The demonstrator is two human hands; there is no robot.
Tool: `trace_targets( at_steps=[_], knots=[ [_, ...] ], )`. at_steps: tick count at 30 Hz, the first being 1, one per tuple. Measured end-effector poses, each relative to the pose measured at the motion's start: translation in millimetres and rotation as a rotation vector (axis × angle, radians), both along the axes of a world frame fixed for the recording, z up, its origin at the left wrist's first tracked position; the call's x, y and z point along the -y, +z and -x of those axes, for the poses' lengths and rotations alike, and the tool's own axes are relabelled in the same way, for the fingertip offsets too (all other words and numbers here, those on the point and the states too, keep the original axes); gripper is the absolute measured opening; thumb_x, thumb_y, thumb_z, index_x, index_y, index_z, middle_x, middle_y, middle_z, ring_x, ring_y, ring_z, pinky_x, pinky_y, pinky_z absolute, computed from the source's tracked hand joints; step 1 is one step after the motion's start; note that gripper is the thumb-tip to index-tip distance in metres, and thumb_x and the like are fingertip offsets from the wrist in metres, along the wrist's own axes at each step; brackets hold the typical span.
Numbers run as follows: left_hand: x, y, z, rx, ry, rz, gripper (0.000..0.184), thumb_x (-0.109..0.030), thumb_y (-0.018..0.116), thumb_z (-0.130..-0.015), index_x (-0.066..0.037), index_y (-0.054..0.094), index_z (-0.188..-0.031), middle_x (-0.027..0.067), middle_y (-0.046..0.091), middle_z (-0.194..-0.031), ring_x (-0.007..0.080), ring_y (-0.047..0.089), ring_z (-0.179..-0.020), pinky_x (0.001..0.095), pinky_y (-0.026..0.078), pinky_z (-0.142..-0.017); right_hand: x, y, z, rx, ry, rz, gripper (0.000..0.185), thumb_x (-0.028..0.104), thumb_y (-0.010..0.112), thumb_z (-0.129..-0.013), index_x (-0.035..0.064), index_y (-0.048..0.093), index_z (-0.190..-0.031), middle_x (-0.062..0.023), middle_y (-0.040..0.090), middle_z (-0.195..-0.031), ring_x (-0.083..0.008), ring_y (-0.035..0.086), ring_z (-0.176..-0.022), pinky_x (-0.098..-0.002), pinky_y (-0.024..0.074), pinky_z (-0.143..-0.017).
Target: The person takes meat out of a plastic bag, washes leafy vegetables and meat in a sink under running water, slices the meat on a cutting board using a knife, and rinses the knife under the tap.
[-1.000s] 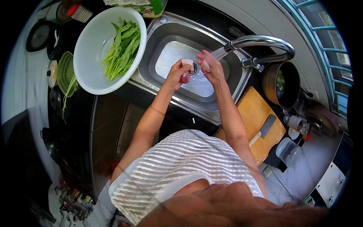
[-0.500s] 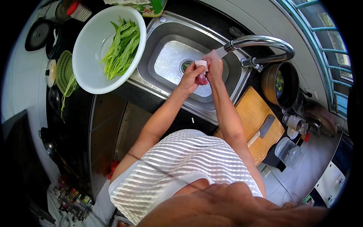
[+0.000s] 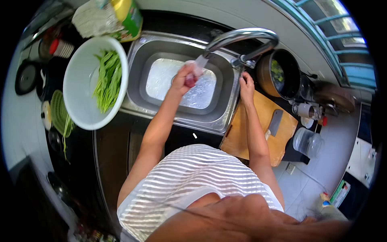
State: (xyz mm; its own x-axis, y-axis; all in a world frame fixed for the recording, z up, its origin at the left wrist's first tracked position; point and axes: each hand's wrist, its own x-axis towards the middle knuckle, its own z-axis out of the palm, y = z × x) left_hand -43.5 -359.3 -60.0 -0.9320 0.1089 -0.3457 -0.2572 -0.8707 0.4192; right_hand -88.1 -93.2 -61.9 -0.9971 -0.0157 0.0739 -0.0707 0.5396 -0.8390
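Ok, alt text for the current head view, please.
Left hand holds meat under a running tap over a sink, right hand near the tap's base. A bowl of greens sits left; a knife lies on a board right.

Hard to make out the meat, partly hidden by the left hand and blurred beside the water. Impossible to tell contact from closeness between right hand and tap. Cannot name the tiny items at bottom left.

Left fingers are curled in, right fingers slightly bent.
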Motion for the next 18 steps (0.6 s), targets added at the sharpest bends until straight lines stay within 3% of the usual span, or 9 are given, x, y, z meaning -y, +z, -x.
trace_targets(
  at_steps=[1, 3, 7, 9, 10, 12, 14, 17, 18],
  knots=[
    [6, 10, -4, -0.017, -0.027, 0.091, 0.020, -0.012, 0.059, -0.077, -0.005, 0.052, -0.094, 0.0050, 0.056, -0.077, 0.0132, 0.057, -0.066, 0.0234, 0.048, -0.050, -7, 11, 6, -0.040, -0.062, -0.021, 0.040, 0.018, 0.049, -0.079, -0.0003, 0.045, -0.114, -0.0182, 0.046, -0.116, -0.0295, 0.041, -0.110, -0.0337, 0.0302, -0.094],
    [10, 0, -10, 0.106, -0.111, 0.278, 0.021, -0.014, 0.060, -0.076, -0.006, 0.052, -0.094, 0.0039, 0.056, -0.076, 0.0121, 0.056, -0.060, 0.0226, 0.047, -0.050, -15, 17, 28, -0.129, -0.159, -0.056, 0.050, 0.024, 0.048, -0.081, -0.0025, 0.036, -0.122, -0.0201, 0.044, -0.119, -0.0314, 0.040, -0.112, -0.0346, 0.0280, -0.095],
    [16, 16, -27, 0.211, -0.075, 0.349, 0.022, -0.015, 0.062, -0.075, -0.006, 0.053, -0.092, 0.0025, 0.056, -0.073, 0.0097, 0.053, -0.054, 0.0212, 0.044, -0.044, 11, 52, 76, 0.220, -0.277, 0.317, 0.065, 0.037, 0.045, -0.082, -0.0065, 0.028, -0.126, -0.0211, 0.038, -0.126, -0.0261, 0.036, -0.118, -0.0319, 0.0245, -0.097],
    [27, 24, -37, 0.183, -0.291, 0.650, 0.021, -0.016, 0.063, -0.074, -0.006, 0.055, -0.090, 0.0017, 0.055, -0.069, 0.0076, 0.050, -0.050, 0.0201, 0.041, -0.038, -4, 49, 92, 0.291, 0.022, 0.521, 0.069, 0.039, 0.047, -0.081, -0.0066, 0.024, -0.128, -0.0222, 0.038, -0.126, -0.0236, 0.033, -0.120, -0.0309, 0.0240, -0.097],
    [31, 22, -39, 0.177, -0.409, 0.809, 0.016, -0.017, 0.063, -0.074, -0.006, 0.057, -0.084, 0.0008, 0.053, -0.063, 0.0061, 0.048, -0.047, 0.0198, 0.038, -0.033, -11, 50, 83, 0.281, 0.029, 0.450, 0.069, 0.038, 0.048, -0.081, -0.0072, 0.025, -0.127, -0.0214, 0.040, -0.123, -0.0232, 0.036, -0.117, -0.0303, 0.0258, -0.096],
    [37, 21, -46, 0.209, -0.351, 0.802, 0.015, -0.017, 0.063, -0.073, -0.006, 0.058, -0.083, 0.0005, 0.053, -0.061, 0.0059, 0.047, -0.045, 0.0196, 0.037, -0.033, -17, 71, 59, 0.320, 0.078, 0.332, 0.061, 0.032, 0.052, -0.081, -0.0041, 0.032, -0.125, -0.0174, 0.047, -0.118, -0.0206, 0.044, -0.110, -0.0284, 0.0307, -0.092],
    [35, 31, -43, 0.274, -0.190, 0.782, 0.014, -0.016, 0.064, -0.072, -0.005, 0.059, -0.081, -0.0001, 0.052, -0.058, 0.0053, 0.044, -0.041, 0.0189, 0.034, -0.032, -31, 65, 21, 0.002, 0.168, 0.037, 0.046, 0.024, 0.056, -0.078, 0.0019, 0.045, -0.117, -0.0150, 0.050, -0.114, -0.0241, 0.047, -0.107, -0.0298, 0.0328, -0.092],
    [45, -5, -43, 0.183, -0.511, 1.320, 0.015, -0.014, 0.064, -0.072, -0.005, 0.059, -0.082, -0.0004, 0.051, -0.055, 0.0065, 0.042, -0.037, 0.0215, 0.032, -0.031, -56, 56, -47, -0.221, 0.255, -0.308, 0.039, 0.020, 0.057, -0.076, 0.0015, 0.050, -0.109, -0.0155, 0.051, -0.110, -0.0294, 0.044, -0.108, -0.0319, 0.0331, -0.093],
    [48, -11, -40, 0.170, -0.518, 1.326, 0.015, -0.014, 0.064, -0.072, -0.005, 0.059, -0.082, -0.0004, 0.051, -0.055, 0.0065, 0.042, -0.037, 0.0215, 0.032, -0.031, -69, 60, -67, -0.198, 0.156, -0.300, 0.038, 0.020, 0.058, -0.075, 0.0011, 0.050, -0.108, -0.0156, 0.050, -0.111, -0.0293, 0.044, -0.108, -0.0323, 0.0336, -0.092]
  ],
)
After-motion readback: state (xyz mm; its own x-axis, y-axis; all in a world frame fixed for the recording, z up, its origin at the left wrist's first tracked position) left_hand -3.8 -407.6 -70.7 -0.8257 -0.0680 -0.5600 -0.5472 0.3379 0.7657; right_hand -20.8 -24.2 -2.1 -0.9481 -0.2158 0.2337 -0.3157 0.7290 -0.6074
